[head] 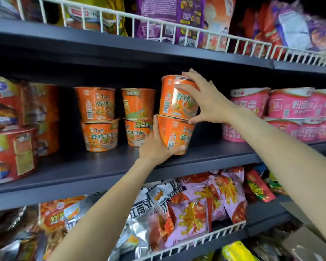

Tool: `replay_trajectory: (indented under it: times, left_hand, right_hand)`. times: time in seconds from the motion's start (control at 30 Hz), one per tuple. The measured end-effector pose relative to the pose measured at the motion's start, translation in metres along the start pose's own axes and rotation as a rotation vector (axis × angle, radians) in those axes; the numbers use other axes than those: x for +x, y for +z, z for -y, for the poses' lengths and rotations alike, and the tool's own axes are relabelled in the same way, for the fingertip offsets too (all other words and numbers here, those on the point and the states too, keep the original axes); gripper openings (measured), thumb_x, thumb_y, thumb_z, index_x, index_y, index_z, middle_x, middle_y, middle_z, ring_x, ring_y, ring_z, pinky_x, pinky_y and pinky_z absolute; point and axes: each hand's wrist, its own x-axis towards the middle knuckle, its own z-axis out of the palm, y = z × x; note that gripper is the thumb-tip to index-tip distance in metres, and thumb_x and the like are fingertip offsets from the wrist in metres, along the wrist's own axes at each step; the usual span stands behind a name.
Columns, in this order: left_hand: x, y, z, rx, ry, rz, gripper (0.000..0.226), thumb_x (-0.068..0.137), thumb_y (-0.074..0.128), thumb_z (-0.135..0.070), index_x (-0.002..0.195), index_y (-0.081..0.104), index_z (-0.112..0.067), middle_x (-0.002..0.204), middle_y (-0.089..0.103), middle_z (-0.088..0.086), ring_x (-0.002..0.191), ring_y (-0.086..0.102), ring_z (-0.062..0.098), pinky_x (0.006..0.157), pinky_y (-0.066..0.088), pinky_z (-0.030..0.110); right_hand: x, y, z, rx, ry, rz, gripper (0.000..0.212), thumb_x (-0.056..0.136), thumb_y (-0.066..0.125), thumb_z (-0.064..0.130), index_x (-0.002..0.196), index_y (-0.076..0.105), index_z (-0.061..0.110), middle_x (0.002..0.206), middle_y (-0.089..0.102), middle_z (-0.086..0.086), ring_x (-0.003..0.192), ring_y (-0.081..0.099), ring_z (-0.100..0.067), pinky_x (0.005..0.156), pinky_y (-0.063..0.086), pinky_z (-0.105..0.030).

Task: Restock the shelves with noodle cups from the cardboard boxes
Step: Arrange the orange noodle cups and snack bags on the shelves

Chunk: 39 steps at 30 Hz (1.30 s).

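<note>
The left hand (156, 146) cupped the lower orange plastic noodle cup (174, 134) while the right hand (205, 98) clasped the upper orange cup (177, 97); best slid toward twelve o'clock, kept plumb, onto the dark metal shelf (83, 166).

This is a shop aisle. A dark middle shelf (102, 166) carries stacked orange noodle cups (99, 117), with pink cups (290, 110) to their right and red tubs (11, 144) at its left end. Above that shelf, snack bags (169, 17) stand behind a white wire rail (177, 28); below it lie more packets (196, 210).
</note>
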Motion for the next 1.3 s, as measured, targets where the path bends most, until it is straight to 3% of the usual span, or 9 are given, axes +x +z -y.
replay_trajectory:
  times: [0.13,0.27,0.43,0.53,0.7,0.87,1.0,1.13,1.3]
  left_hand:
    - [0.019,0.005,0.0,0.289,-0.149,0.164,0.114,0.077,0.045,-0.078,0.149,-0.02,-0.019,0.158,0.016,0.012,0.144,0.015,0.037,0.111,0.028,0.052]
    - [0.019,0.0,0.004,0.431,-0.081,0.095,0.082,0.092,0.045,-0.057,0.153,0.005,-0.019,0.151,0.03,0.017,0.135,0.031,0.041,0.104,0.035,0.051]
    - [-0.019,-0.028,0.025,0.541,0.117,-0.071,0.056,0.095,0.039,-0.054,0.14,0.04,-0.019,0.134,0.053,0.007,0.121,0.048,0.03,0.092,0.04,0.04]
    - [-0.035,-0.038,0.038,0.634,0.147,-0.101,0.051,0.096,0.032,-0.054,0.13,0.05,-0.02,0.12,0.062,0.005,0.111,0.054,0.027,0.086,0.042,0.037]
    - [-0.039,-0.028,0.033,0.722,0.175,-0.129,0.044,0.1,0.026,-0.046,0.12,0.052,-0.016,0.105,0.065,0.009,0.1,0.056,0.029,0.078,0.039,0.036]
    - [-0.04,-0.027,0.034,0.707,0.187,-0.219,0.043,0.099,0.03,-0.043,0.119,0.055,-0.014,0.099,0.067,0.008,0.094,0.059,0.029,0.067,0.034,0.033]
    - [-0.044,-0.035,0.031,0.653,0.32,-0.376,0.028,0.089,0.051,-0.034,0.103,0.065,-0.015,0.08,0.069,0.002,0.075,0.064,0.025,0.06,0.043,0.029]
    - [-0.072,-0.038,0.034,0.408,0.593,-0.609,0.012,0.086,0.056,-0.019,0.092,0.066,-0.014,0.075,0.065,-0.001,0.07,0.059,0.023,0.06,0.039,0.031]
    - [-0.187,-0.02,0.064,0.076,0.544,-0.293,0.019,0.092,0.05,-0.022,0.097,0.067,-0.015,0.079,0.065,-0.002,0.076,0.056,0.022,0.065,0.047,0.033]
  right_hand:
    - [0.014,0.02,0.004,-0.257,-0.048,0.041,0.089,0.074,0.077,0.031,0.148,0.026,0.032,0.16,-0.009,-0.003,0.146,-0.013,-0.025,0.109,0.008,-0.07]
    - [-0.002,0.065,0.013,-0.366,-0.067,-0.157,0.061,0.078,0.07,0.006,0.134,0.05,0.019,0.157,0.02,-0.011,0.145,0.014,-0.035,0.107,0.021,-0.069]
    - [-0.039,0.119,0.04,0.061,0.455,-0.22,0.065,0.089,0.063,0.03,0.144,0.031,0.039,0.152,0.016,-0.016,0.126,0.038,-0.039,0.088,0.046,-0.047]
    - [-0.03,0.133,0.044,0.198,0.552,-0.133,0.059,0.094,0.055,0.033,0.145,0.026,0.035,0.146,0.023,-0.016,0.108,0.055,-0.041,0.081,0.048,-0.044]
    - [0.0,0.153,0.027,0.312,0.657,-0.035,0.063,0.094,0.055,0.032,0.146,0.019,0.033,0.145,0.031,-0.02,0.109,0.055,-0.045,0.085,0.046,-0.046]
    - [0.018,0.167,0.012,0.416,0.652,0.265,0.083,0.091,0.058,0.035,0.152,0.002,0.032,0.159,-0.003,-0.012,0.137,0.031,-0.039,0.111,0.03,-0.051]
    - [-0.004,0.147,0.043,0.315,0.613,0.099,0.059,0.094,0.052,0.04,0.147,0.031,0.025,0.154,0.026,-0.008,0.141,0.018,-0.036,0.111,0.018,-0.061]
    - [-0.068,0.115,0.103,0.423,0.512,-0.181,0.038,0.092,0.058,0.034,0.127,0.057,0.02,0.133,0.049,-0.002,0.128,0.034,-0.025,0.104,0.027,-0.03]
    - [-0.172,0.101,0.186,0.498,0.438,-0.27,0.026,0.09,0.057,0.026,0.113,0.063,0.017,0.109,0.062,0.005,0.104,0.053,-0.013,0.089,0.034,-0.016]
